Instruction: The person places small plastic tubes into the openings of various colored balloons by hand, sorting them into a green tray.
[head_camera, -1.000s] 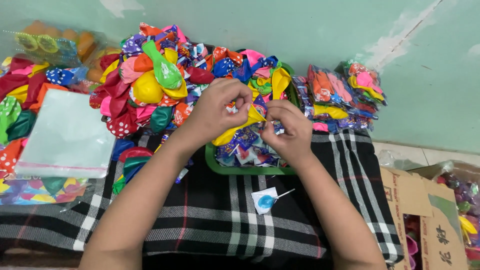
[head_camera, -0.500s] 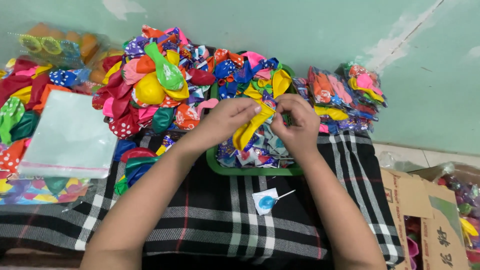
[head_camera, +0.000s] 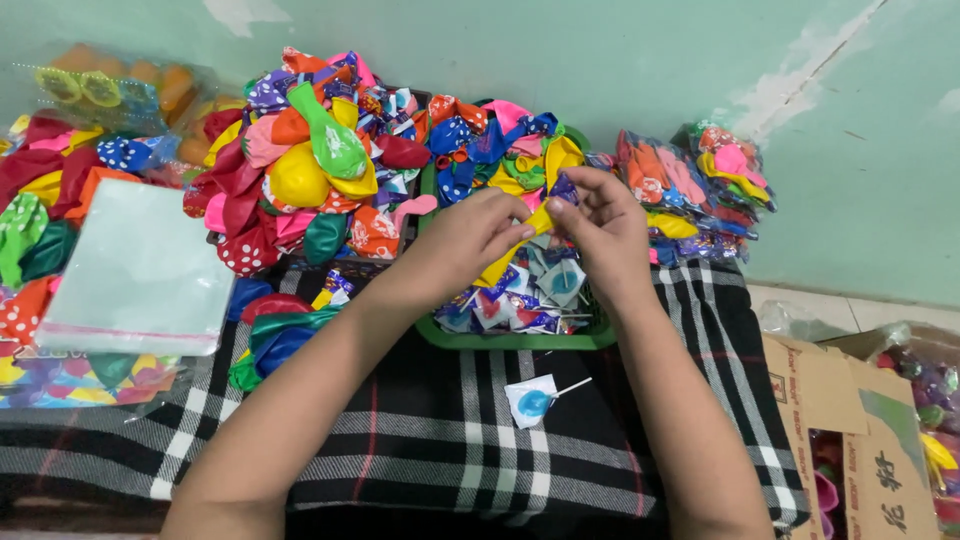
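1. A big black checked blanket (head_camera: 420, 440) covers the floor by a green wall (head_camera: 600, 60).
2. A tall heap of flat balloons (head_camera: 300, 150) in many colours sits at the back of the blanket.
3. A stack of clear plastic bags (head_camera: 140, 265) lies on the left side.
4. A brown cardboard box (head_camera: 850, 410) stands open on the right edge.
5. A green basket (head_camera: 520, 335) full of small wrapped bits sits in the middle.
6. The left hand (head_camera: 465, 240) is over the basket, fingers pinched shut on a yellow balloon (head_camera: 515, 250).
7. The right hand (head_camera: 600, 225) is just beside it, fingers pinched together on the top end of the same balloon.
8. The yellow balloon is stretched between both hands, above the basket.
9. A little white packet with a blue dot (head_camera: 530, 400) lies on the blanket, in front of the basket.
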